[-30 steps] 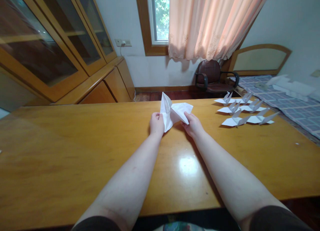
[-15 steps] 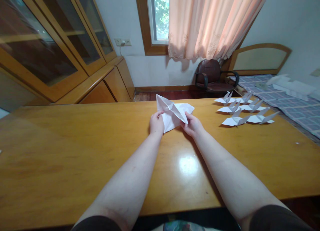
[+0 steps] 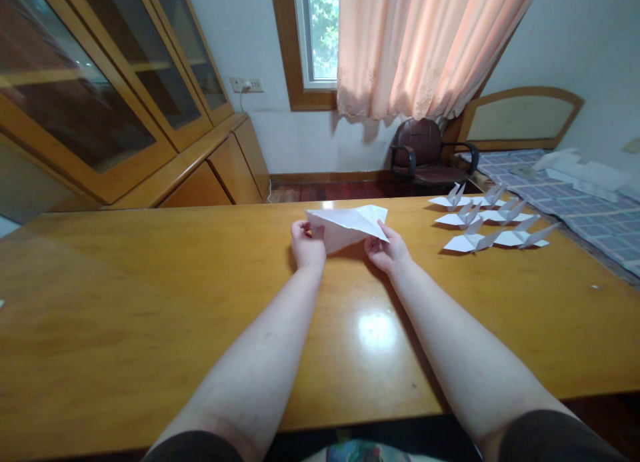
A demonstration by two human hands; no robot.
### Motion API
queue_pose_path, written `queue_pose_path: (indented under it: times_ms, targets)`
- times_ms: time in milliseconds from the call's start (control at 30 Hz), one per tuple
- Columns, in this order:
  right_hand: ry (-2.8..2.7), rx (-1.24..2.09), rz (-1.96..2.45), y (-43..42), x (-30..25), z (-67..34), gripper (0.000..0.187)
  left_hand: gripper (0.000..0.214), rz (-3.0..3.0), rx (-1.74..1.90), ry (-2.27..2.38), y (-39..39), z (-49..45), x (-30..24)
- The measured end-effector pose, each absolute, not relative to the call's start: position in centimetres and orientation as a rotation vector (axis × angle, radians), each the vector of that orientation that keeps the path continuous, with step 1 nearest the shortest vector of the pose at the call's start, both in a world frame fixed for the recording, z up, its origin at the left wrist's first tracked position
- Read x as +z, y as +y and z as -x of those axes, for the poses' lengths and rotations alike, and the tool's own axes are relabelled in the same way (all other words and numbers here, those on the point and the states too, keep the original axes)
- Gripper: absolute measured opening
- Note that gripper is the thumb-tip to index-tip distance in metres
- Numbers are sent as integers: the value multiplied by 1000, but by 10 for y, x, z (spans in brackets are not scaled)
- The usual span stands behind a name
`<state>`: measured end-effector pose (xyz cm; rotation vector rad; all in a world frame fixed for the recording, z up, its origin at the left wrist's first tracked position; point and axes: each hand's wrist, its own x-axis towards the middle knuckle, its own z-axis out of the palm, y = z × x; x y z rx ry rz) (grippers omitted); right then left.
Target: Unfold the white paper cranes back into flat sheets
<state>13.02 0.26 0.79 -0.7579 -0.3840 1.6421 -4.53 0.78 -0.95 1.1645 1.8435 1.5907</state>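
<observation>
A white sheet of paper (image 3: 347, 223), partly folded and creased, is held between both hands near the far edge of the table. My left hand (image 3: 309, 244) grips its left side, thumb toward the paper and fingers curled. Pinched in my right hand (image 3: 388, 249) is the paper's right corner, with the thumb on top. One flap lies across the front, its edge running from upper left to lower right. Several folded white paper cranes (image 3: 470, 241) stand in rows on the table to the right of my hands.
The wooden table (image 3: 150, 315) spans the view. Beyond it are a brown armchair (image 3: 423, 152), a pink curtain (image 3: 410, 49) and a window. A glass-fronted cabinet (image 3: 165, 142) stands at left, and a bed with a checked cover (image 3: 565, 195) at right.
The raised, opened flap of the paper has come down and looks flatter. My left hand has shifted slightly left and my right hand slightly right, both still holding the paper.
</observation>
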Motion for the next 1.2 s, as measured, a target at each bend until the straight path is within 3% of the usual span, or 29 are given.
queue_pose_path:
  times_ms: [100, 267, 433, 567, 667, 833, 1100, 1200]
  targets:
    - [-391, 1599, 751, 2, 9, -132, 7, 45, -1119, 1596, 1816, 6, 47, -6]
    - [-584, 1483, 745, 3, 12, -135, 14, 23, -1112, 1622, 1767, 3, 46, 3]
    - [-669, 1528, 745, 7, 6, -134, 17, 21, -1046, 1761, 1400, 1, 40, 6]
    - [-669, 1506, 951, 13, -5, -134, 14, 47, -988, 1783, 1167, 6, 40, 0]
    - [-832, 1250, 1288, 14, -10, -141, 18, 57, -854, 1565, 1203, 13, 40, -8]
    - [-1224, 699, 1689, 13, -12, -154, 23, 32, -963, 1382, 1511, 20, 47, -19]
    - [-1638, 334, 2051, 3, -7, -148, 27, 48, -1740, 995, 2064, 3, 43, -18]
    - [-1795, 56, 1964, -6, -4, -135, 38, 48, -2085, 682, 1904, -7, 29, -20]
